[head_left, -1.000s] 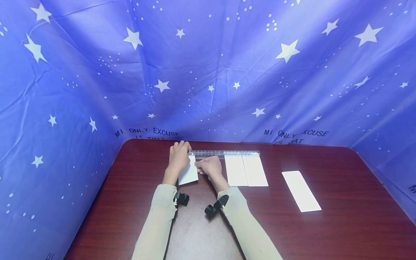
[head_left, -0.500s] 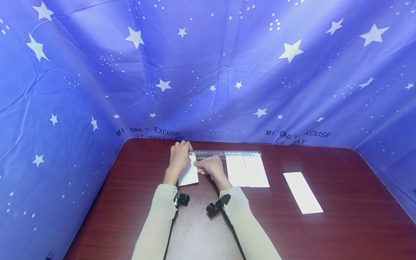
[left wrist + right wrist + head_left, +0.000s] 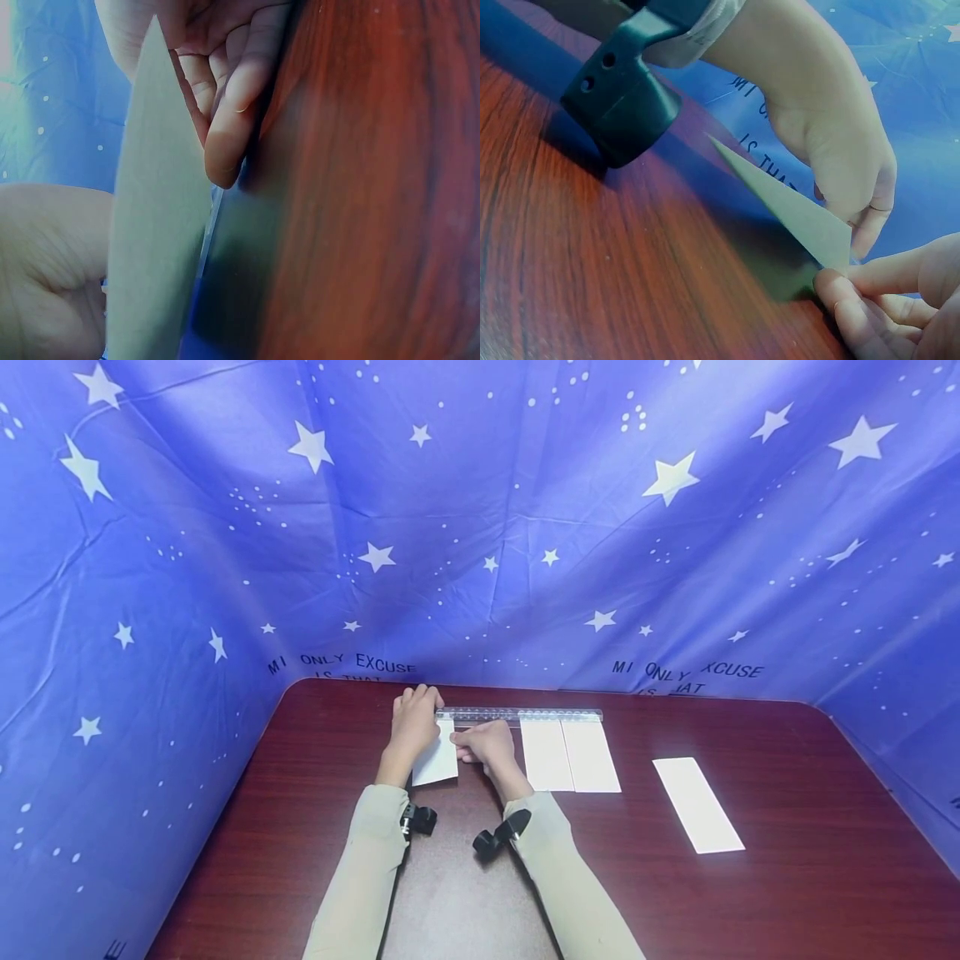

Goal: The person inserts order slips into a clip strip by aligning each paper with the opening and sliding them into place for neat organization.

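Along the far part of the table lies a clear plastic ruler. My left hand grips its left end, fingers bent over it. A white paper strip reaches from under that end toward me, its near part raised off the table. With thumb and index finger, my right hand pinches the strip's right edge. In the right wrist view the paper stands at a slant between the left hand and the pinching right fingers. The left wrist view shows the paper from close by.
Two white strips lie side by side, their far ends at the ruler's right part. Another white strip lies tilted farther right on the brown table. A blue star-printed cloth hangs behind and at the sides.
Both hands keep nearly the same place and hold on the ruler and the paper strip. The head view has shifted only slightly.
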`<state>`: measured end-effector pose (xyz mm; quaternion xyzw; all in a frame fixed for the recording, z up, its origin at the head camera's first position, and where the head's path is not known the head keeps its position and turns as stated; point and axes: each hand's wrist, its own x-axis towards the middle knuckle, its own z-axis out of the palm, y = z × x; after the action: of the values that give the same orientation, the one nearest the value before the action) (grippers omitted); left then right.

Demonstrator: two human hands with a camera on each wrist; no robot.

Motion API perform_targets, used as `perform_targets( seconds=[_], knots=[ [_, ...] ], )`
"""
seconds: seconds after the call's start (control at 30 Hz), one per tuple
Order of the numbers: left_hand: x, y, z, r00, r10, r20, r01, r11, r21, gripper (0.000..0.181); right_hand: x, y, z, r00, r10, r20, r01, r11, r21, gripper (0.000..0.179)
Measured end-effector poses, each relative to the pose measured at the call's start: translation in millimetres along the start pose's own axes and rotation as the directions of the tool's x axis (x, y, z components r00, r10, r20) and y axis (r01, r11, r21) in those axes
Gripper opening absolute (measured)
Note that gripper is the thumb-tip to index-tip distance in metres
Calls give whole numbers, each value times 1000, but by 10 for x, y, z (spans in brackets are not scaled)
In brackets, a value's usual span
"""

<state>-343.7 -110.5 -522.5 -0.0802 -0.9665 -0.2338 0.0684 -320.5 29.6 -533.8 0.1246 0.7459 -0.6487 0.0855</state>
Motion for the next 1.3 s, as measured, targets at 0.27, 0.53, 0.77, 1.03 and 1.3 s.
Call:
perform_targets(
  seconds=[0.27, 0.53, 0.77, 1.03, 1.3],
  knots=[
    [3, 4, 0, 1000, -8, 6, 8, 1000, 4, 34, 23, 16, -64, 998, 27, 48, -31, 996, 82, 20],
    [-2, 9, 0, 1000, -11, 10, 11, 1000, -5, 35, 50, -17, -157, 981, 86, 173, -102, 991, 83, 27],
    [-6, 4, -12, 1000, -8, 12, 8, 1000, -1, 34, 39, -26, -119, 986, 96, 139, -110, 989, 95, 24],
    [-2, 10, -11, 1000, -9, 14, 9, 1000, 4, 34, 1, -49, -94, 992, 91, 92, -103, 984, 143, 22],
    [-22, 23, -19, 1000, -11, 12, 11, 1000, 4, 34, -10, -16, -108, 995, 87, 57, -95, 982, 162, 26]
  ],
)
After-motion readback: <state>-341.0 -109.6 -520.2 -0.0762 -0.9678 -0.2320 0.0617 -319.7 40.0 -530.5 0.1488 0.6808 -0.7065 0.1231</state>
